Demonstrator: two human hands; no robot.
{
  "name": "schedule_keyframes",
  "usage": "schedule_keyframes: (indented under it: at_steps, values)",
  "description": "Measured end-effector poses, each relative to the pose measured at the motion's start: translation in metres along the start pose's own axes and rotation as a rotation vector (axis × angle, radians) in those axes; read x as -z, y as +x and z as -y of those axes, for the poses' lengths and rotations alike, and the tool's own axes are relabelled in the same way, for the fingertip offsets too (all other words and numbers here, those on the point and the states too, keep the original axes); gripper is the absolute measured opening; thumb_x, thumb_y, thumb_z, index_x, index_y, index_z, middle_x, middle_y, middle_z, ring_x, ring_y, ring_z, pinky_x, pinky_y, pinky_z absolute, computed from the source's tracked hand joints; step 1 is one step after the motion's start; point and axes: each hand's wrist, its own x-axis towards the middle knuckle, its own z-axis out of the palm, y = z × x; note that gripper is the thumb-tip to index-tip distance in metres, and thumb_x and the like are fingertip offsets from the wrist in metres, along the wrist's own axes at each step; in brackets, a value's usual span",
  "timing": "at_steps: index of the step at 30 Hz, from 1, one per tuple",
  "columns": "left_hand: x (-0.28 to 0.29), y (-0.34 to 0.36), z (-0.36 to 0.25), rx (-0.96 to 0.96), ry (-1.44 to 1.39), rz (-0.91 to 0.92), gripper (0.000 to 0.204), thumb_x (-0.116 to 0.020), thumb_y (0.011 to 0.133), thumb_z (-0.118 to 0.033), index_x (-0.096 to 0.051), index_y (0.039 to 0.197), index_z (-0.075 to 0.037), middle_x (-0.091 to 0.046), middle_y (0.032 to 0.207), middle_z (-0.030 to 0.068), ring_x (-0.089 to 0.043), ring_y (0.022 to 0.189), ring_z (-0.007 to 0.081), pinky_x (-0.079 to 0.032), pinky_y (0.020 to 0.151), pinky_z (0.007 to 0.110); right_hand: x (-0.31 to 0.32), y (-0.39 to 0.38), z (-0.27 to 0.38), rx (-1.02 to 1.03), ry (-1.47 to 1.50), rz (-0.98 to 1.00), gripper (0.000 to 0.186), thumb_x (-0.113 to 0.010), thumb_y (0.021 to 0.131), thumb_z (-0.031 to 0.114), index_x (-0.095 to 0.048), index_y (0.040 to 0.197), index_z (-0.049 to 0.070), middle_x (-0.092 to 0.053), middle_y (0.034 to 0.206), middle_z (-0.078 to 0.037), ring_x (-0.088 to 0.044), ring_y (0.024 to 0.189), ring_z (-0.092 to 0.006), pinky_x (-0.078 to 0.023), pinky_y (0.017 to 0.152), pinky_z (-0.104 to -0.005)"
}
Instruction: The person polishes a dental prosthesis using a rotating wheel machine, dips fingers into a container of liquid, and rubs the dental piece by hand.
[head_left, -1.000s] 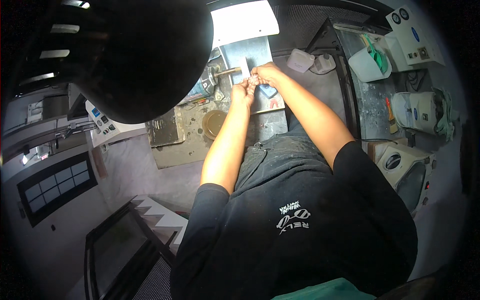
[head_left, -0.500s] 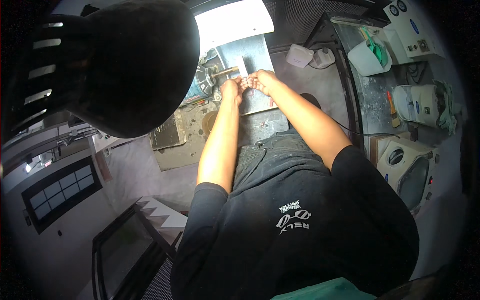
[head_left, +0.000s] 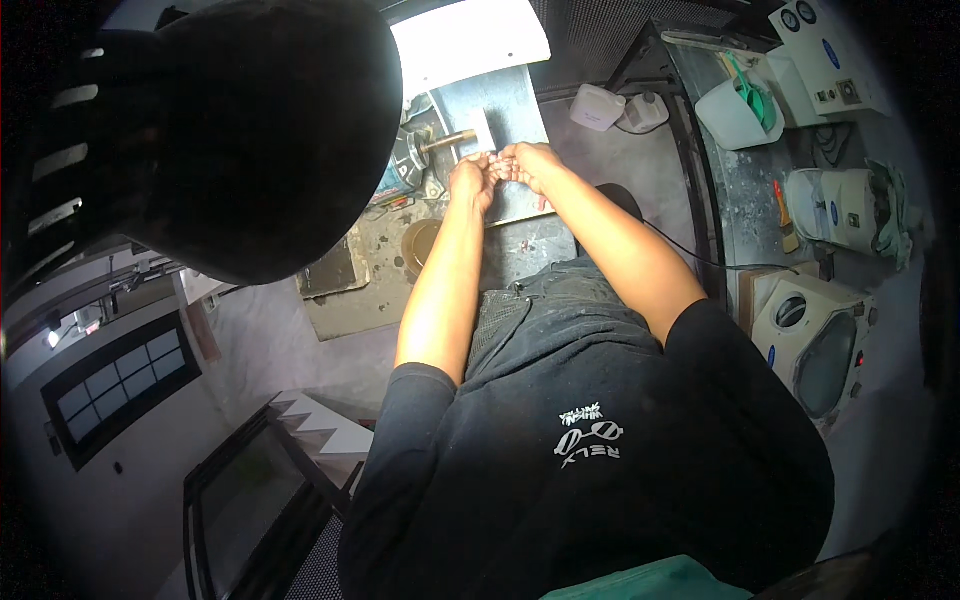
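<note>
My left hand (head_left: 470, 180) and my right hand (head_left: 530, 165) meet fingertip to fingertip, both closed in a pinch. Whatever sits between the fingers is too small and too covered to name. Just beyond them is a white wheel (head_left: 484, 130) on a brass-coloured spindle (head_left: 450, 140), which comes out of a bench motor (head_left: 404, 160) on the left. I cannot tell whether the fingers touch the wheel. Beneath the hands lies a grey metal tray (head_left: 520, 100), with a white curved guard (head_left: 470, 45) above its far end.
A big black lamp-like hood (head_left: 270, 140) blocks the upper left. Left of my forearm, a worn bench top (head_left: 385, 295) carries a round brown dish (head_left: 420, 245). To the right, a side counter (head_left: 725, 190) holds a white tub (head_left: 735, 115), a brush (head_left: 787, 220) and cream machines (head_left: 815, 345).
My left hand has shifted slightly right, closer to the right hand. Both stay pinched together below the wheel, and the view has moved a little.
</note>
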Motion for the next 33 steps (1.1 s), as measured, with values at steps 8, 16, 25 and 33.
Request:
schedule_keyframes:
  at_steps: [8, 16, 25, 33]
  values:
    - [-0.019, -0.007, -0.007, 0.041, -0.049, -0.046, 0.018, -0.033, 0.091, -0.003, -0.049, 0.090, 0.006, -0.056, 0.075, 0.0154, -0.056, 0.061, 0.0246, -0.048, 0.052, 0.033, -0.002, 0.007, 0.004, 0.016, -0.055, -0.004, 0.013, -0.050, 0.077, 0.002, -0.060, 0.072, -0.004, -0.062, 0.066, -0.011, -0.059, 0.050, -0.0166, -0.051, 0.049, -0.0262]
    - [-0.020, 0.003, 0.001, 0.094, -0.066, -0.097, 0.018, -0.035, 0.090, -0.003, -0.049, 0.088, 0.008, -0.055, 0.074, 0.0151, -0.054, 0.060, 0.0233, -0.049, 0.055, 0.032, 0.008, 0.017, 0.003, 0.045, -0.048, -0.050, 0.013, -0.050, 0.077, 0.001, -0.061, 0.075, -0.006, -0.062, 0.067, -0.011, -0.060, 0.051, -0.0167, -0.052, 0.049, -0.0272]
    - [-0.016, 0.009, 0.008, 0.194, -0.333, -0.069, 0.017, -0.032, 0.087, 0.000, -0.047, 0.089, 0.008, -0.053, 0.076, 0.0144, -0.053, 0.063, 0.0228, -0.049, 0.057, 0.033, 0.004, 0.004, 0.017, 0.040, -0.155, -0.057, 0.010, -0.054, 0.079, 0.003, -0.061, 0.078, -0.005, -0.062, 0.068, -0.010, -0.060, 0.053, -0.0141, -0.052, 0.050, -0.0244]
    - [-0.023, 0.010, 0.008, 0.244, -0.415, -0.064, 0.021, -0.029, 0.089, -0.002, -0.045, 0.090, 0.010, -0.052, 0.076, 0.0143, -0.052, 0.062, 0.0224, -0.049, 0.055, 0.031, 0.006, 0.002, 0.025, 0.020, -0.138, -0.058, 0.012, -0.051, 0.080, 0.002, -0.060, 0.080, -0.005, -0.062, 0.069, -0.012, -0.060, 0.053, -0.0149, -0.052, 0.048, -0.0250]
